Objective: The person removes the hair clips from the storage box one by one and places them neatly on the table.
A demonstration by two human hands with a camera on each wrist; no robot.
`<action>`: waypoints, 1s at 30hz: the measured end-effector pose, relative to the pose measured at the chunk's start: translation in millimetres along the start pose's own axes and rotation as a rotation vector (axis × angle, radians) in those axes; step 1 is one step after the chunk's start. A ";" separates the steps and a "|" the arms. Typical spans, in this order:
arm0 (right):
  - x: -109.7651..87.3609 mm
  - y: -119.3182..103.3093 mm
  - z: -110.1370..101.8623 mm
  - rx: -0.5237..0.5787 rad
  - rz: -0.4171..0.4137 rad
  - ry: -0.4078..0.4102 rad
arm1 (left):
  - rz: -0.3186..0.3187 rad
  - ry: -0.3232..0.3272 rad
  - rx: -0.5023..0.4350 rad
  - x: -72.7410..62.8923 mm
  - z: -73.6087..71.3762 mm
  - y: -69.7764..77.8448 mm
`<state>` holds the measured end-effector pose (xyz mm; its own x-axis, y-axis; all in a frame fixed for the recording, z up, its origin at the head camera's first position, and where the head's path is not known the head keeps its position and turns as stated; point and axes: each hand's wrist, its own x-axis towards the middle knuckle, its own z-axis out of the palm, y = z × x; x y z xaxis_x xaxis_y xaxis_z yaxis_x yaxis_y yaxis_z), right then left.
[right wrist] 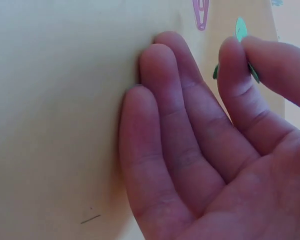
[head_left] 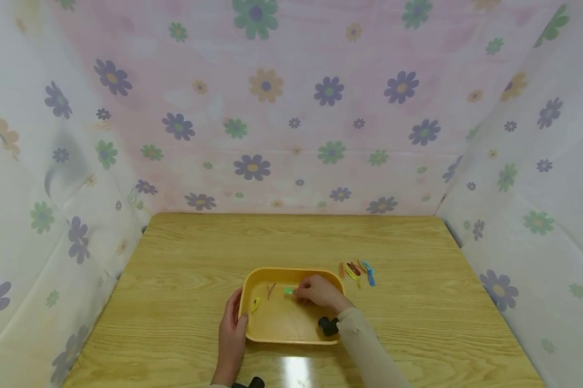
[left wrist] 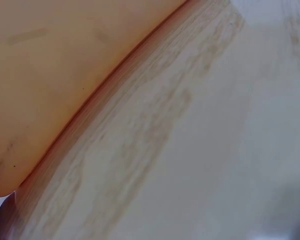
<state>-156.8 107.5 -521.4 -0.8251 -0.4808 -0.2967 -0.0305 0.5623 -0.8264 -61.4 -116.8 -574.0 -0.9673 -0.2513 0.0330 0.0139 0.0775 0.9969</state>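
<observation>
A yellow plastic basin (head_left: 291,341) sits on the wooden table. My left hand (head_left: 231,334) grips its left wall, thumb over the rim and fingers outside. In the left wrist view only the basin's outer wall (left wrist: 55,75) and the tabletop show clearly. Inside the basin, my right hand (head_left: 320,293) pinches a green hair clip (right wrist: 241,30) between thumb and index finger, the other fingers extended alongside. A yellow hair clip (head_left: 256,305) and a reddish hair clip (head_left: 271,291) lie in the basin's left part. The right wrist view shows a pink hair clip (right wrist: 201,17) beyond the fingertips.
Just right of the basin, several hair clips lie loosely grouped on the table (head_left: 417,302), among them a blue clip (head_left: 371,277), a red clip (head_left: 354,269) and an orange clip (head_left: 341,270). Flower-patterned curtains (head_left: 291,97) enclose the table at the back and sides.
</observation>
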 end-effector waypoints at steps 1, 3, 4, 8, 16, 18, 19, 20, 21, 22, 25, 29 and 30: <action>-0.2 0.1 -0.1 0.014 0.002 0.000 | 0.002 -0.001 -0.003 -0.3 -0.1 0.0; -0.5 0.3 0.1 0.035 0.003 0.000 | 0.007 -0.004 -0.007 -0.5 -0.2 0.2; -0.7 0.4 0.1 0.035 0.000 -0.001 | 0.008 -0.005 -0.011 -0.5 -0.3 0.4; -1.8 0.6 0.0 0.008 -0.015 0.003 | 0.006 -0.016 -0.020 -0.7 -0.7 1.8; -4.5 -0.6 -3.3 -0.028 -0.023 0.039 | -0.001 -0.027 -0.043 -4.2 -1.7 18.4; -5.8 -1.5 -4.4 -0.027 -0.043 0.047 | 0.005 -0.027 -0.033 -5.7 -1.4 23.5; -6.6 -2.1 -4.9 -0.021 -0.053 0.052 | 0.006 -0.027 -0.028 -6.3 -1.3 25.4; -7.5 -2.9 -5.3 -0.006 -0.058 0.053 | 0.005 -0.026 -0.023 -6.8 -1.1 26.6; -8.7 -3.5 -5.6 0.013 -0.064 0.055 | 0.001 -0.027 -0.026 -7.3 -0.9 27.4; -9.6 -3.8 -5.9 0.033 -0.066 0.058 | -0.002 -0.026 -0.025 -7.4 -0.8 27.9; -12.7 -5.2 -6.9 0.080 -0.061 0.074 | -0.010 -0.024 -0.022 -7.8 -0.6 28.3; -17.3 -8.2 -9.3 0.096 -0.041 0.108 | 0.000 -0.020 -0.014 -7.7 -0.7 28.2; -18.4 -9.5 -10.1 0.100 -0.042 0.113 | 0.003 -0.020 -0.011 -7.4 -0.8 28.1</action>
<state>-147.0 117.9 -503.3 -0.8828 -0.4203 -0.2098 -0.0145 0.4707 -0.8822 -53.7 -113.4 -546.2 -0.9722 -0.2316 0.0345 0.0193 0.0677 0.9975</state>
